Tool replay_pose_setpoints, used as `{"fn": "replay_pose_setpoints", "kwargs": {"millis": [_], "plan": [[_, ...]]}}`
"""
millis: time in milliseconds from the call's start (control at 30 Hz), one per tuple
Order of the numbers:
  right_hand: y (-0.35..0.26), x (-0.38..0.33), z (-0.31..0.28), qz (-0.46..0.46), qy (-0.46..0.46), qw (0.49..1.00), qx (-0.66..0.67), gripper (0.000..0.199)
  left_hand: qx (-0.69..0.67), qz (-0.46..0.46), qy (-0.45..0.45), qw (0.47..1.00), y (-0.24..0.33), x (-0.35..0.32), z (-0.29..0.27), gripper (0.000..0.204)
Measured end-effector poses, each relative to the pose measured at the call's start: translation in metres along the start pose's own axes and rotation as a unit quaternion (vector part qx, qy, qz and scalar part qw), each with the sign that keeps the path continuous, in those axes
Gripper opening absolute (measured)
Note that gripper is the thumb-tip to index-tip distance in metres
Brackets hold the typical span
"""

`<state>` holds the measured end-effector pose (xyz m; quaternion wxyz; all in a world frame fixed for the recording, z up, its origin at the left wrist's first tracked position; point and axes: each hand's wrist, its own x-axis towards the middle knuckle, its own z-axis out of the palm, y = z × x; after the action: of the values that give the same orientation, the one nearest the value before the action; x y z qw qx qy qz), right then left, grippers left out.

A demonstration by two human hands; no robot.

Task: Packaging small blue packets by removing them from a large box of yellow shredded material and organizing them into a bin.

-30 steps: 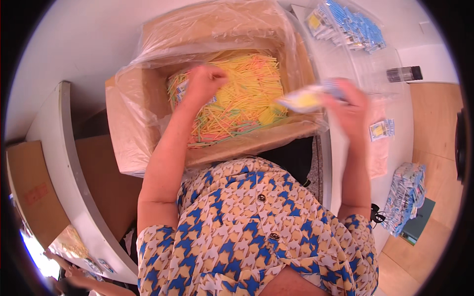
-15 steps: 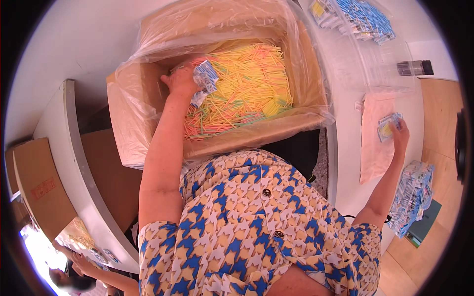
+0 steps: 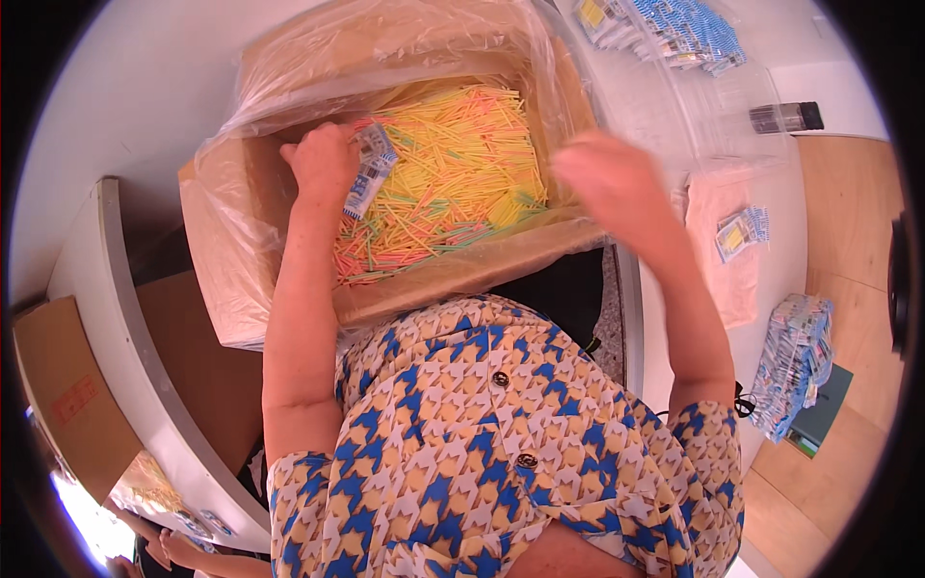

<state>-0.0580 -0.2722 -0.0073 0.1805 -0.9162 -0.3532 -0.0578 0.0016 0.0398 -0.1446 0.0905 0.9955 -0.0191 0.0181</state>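
Right hand [image 3: 617, 188] swung leftward, left hand [image 3: 326, 162] touches crinkly plastic packets [image 3: 369, 178]; both grips unclear.

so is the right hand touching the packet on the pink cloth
Apart: the head view shows pink cloth between the right hand and the packet.

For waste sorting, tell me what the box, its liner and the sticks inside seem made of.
Box: probably cardboard, judging by matte brown walls. Liner: likely clear, glossy plastic film, given wrinkles and glare. Sticks: possibly plastic, being evenly coloured; finish unclear.
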Motion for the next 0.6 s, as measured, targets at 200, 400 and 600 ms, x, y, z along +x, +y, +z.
{"fn": "replay_pose_setpoints", "kwargs": {"millis": [200,400,600], "plan": [[0.087,0.034,0.137,0.058,-0.262,0.946,-0.183,0.013,-0.288,-0.037,0.004,0.957,0.016,0.010,-0.001,0.020],[0.108,0.025,0.160,0.031,-0.277,0.941,-0.192,0.016,-0.099,-0.076,-0.066,0.990,0.016,0.009,-0.008,0.020],[0.121,0.024,0.167,0.081,-0.281,0.942,-0.163,0.017,0.053,-0.042,0.055,0.996,0.025,0.005,-0.010,0.018]]}}
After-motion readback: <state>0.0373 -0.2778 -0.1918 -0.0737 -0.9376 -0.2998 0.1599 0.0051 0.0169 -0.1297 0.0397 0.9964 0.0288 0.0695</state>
